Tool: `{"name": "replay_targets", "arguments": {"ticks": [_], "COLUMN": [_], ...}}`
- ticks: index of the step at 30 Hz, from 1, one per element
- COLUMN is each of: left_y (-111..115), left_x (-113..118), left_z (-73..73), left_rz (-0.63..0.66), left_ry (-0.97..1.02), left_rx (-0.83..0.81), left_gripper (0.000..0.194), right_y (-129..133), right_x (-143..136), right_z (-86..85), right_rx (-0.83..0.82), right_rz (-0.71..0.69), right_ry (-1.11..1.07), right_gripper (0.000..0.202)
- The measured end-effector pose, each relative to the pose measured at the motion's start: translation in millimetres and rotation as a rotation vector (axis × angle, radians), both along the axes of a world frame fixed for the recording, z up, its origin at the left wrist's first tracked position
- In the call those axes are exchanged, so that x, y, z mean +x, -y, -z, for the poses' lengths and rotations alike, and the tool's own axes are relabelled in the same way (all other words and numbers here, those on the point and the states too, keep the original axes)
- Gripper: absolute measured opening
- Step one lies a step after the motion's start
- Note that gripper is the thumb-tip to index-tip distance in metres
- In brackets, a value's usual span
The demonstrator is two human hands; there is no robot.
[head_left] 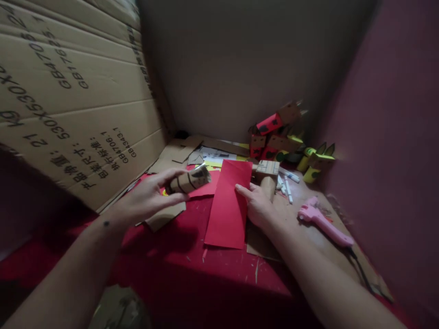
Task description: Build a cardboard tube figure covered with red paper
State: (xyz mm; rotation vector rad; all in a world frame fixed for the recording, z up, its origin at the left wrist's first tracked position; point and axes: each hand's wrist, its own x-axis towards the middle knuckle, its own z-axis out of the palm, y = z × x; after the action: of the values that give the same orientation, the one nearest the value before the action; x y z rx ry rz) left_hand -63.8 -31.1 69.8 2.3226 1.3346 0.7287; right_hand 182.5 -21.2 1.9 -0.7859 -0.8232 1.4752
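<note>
My left hand [154, 194] is wrapped round a roll of tape [190, 179] with dark markings, held tilted above the red surface. A long red paper strip [228, 210] is gripped at its right edge by my right hand [255, 201], thumb on top and the other fingers behind it. Just beyond my right hand stands a cardboard tube [268, 185] with a flat cardboard block [268, 167] on top. Another red paper piece [207, 185] lies between the roll and the strip.
A pink glue gun [325, 221] with a cord lies at the right, near white markers [288, 188]. Red and yellow cardboard figures [274, 137] stand at the back right. A large cardboard sheet [82, 91] rises on the left. Paper scraps dot the red cloth [206, 288].
</note>
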Motion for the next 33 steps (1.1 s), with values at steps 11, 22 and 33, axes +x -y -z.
{"name": "replay_targets", "arguments": {"ticks": [11,22,33], "left_y": [28,35,41], "left_x": [55,55,57], "left_z": [53.5,57.3,62.2], "left_rz": [0.432,0.388,0.365], "left_ry": [-0.204,-0.255,-0.274], "left_rx": [0.006,0.007,0.099], "left_gripper": [0.036,0.039,0.044], "right_y": [1,6,12], "right_x": [0,4,11], "right_z": [4.2,0.3,-1.0], "right_rx": [-0.047,-0.025,0.047], "right_rz": [-0.03,-0.116,-0.325], "right_ry": [0.03,0.086,0.092], "right_gripper": [0.017,0.013,0.025]}}
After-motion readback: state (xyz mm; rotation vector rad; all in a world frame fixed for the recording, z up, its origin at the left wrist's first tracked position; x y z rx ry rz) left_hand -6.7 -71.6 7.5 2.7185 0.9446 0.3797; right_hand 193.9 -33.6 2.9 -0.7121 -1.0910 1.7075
